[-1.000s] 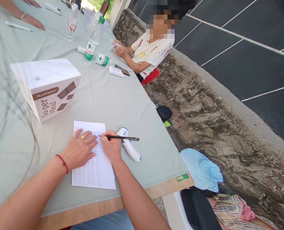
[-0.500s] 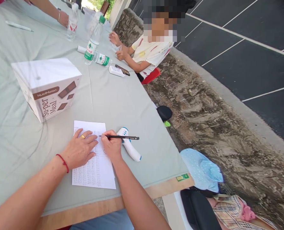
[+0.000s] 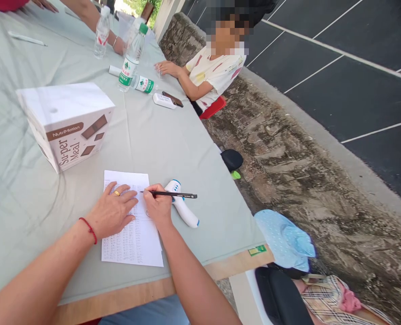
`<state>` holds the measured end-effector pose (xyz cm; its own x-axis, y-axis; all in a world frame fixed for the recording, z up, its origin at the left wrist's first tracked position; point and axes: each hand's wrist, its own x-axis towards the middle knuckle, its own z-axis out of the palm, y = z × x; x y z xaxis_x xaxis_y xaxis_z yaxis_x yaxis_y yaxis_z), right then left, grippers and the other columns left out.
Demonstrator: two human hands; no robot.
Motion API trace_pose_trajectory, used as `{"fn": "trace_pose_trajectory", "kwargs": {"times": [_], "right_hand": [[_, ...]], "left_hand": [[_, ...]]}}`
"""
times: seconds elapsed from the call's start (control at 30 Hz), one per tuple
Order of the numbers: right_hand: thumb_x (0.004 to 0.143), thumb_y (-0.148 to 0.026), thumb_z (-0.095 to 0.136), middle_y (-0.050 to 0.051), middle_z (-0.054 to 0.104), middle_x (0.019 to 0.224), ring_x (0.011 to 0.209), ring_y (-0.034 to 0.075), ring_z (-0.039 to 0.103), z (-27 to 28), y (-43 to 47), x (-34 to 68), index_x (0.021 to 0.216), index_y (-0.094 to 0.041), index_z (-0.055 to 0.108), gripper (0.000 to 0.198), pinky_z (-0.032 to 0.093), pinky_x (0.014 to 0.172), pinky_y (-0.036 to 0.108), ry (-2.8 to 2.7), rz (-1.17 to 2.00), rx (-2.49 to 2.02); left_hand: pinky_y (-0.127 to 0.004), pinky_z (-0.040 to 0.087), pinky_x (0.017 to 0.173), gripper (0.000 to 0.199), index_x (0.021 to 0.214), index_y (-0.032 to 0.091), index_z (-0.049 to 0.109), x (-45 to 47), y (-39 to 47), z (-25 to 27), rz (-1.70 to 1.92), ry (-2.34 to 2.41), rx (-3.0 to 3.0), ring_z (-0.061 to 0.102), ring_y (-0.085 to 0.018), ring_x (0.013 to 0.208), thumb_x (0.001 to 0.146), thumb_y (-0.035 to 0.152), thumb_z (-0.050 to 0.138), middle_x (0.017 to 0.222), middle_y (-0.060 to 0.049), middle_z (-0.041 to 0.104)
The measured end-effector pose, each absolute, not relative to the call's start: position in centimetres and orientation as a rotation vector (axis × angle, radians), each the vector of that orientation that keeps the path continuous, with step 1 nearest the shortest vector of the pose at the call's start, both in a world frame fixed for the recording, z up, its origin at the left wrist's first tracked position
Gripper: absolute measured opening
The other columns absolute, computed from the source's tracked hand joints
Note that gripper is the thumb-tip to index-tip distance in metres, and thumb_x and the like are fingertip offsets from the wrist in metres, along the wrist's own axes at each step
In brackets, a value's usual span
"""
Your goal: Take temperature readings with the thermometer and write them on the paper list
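Observation:
My left hand (image 3: 114, 212) lies flat with its fingers spread on a sheet of paper (image 3: 132, 250) covered in rows of small handwriting. A black pen (image 3: 176, 194) is pinched in my right hand (image 3: 159, 206), its tip touching the sheet's upper right part. The side of my right hand rests on the paper's right edge. Just beyond that hand, a white and blue infrared thermometer (image 3: 186, 212) lies on the table, partly behind the pen. More paper shows from beneath the top sheet at the right.
A white NutriMotion box (image 3: 68, 122) stands left on the cloth-covered table (image 3: 146, 144). Further back are an upright water bottle (image 3: 131, 63), a lying bottle (image 3: 144, 84), a white device (image 3: 164, 100) and a phone (image 3: 172, 99). A seated person (image 3: 207, 72) is at the far side; another's arm reaches in.
At the far end, another person's arm has moved right behind the bottles. The seated person has lowered their hands to the table. My own hands look almost unchanged.

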<state>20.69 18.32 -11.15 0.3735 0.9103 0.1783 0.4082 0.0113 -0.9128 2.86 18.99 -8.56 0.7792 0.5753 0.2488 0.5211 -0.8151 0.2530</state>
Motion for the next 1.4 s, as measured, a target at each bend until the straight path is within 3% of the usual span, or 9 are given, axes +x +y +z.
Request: {"fn": "trace_pose_trajectory", "kwargs": {"times": [1.4], "right_hand": [[0.068, -0.032, 0.051, -0.006, 0.051, 0.056, 0.055, 0.013, 0.045, -10.85, 18.17, 20.66, 0.064, -0.022, 0.052, 0.011, 0.038, 0.055, 0.026, -1.213, 0.578, -1.618]], "left_hand": [[-0.054, 0.024, 0.108, 0.025, 0.111, 0.019, 0.061, 2.91, 18.92, -8.73, 0.450, 0.869, 2.736, 0.045, -0.031, 0.127, 0.088, 0.029, 0.060, 0.132, -0.006, 0.059]]}}
